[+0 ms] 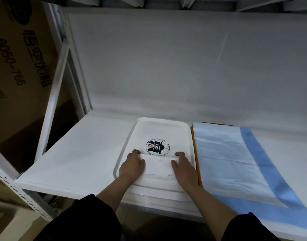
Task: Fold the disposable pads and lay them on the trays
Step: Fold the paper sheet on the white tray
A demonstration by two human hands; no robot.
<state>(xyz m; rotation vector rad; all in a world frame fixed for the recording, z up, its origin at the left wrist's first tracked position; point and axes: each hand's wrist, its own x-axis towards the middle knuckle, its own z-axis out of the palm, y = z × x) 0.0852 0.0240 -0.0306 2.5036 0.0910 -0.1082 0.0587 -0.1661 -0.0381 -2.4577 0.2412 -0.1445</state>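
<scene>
A folded white pad (158,166) with small printed marks lies on the near half of a white tray (166,126) that bears a round dark logo (157,146). My left hand (131,166) grips the pad's left end, fingers curled over its far edge. My right hand (183,166) grips the right end the same way. A light blue pad (223,159) with a darker blue border lies spread to the right, over an orange tray (194,145) of which only the left rim shows.
The trays sit on a white shelf (90,153) with a white back wall. White metal rack posts (50,108) stand at the left, with a large cardboard box (19,66) behind them. The shelf's front edge runs just below my wrists.
</scene>
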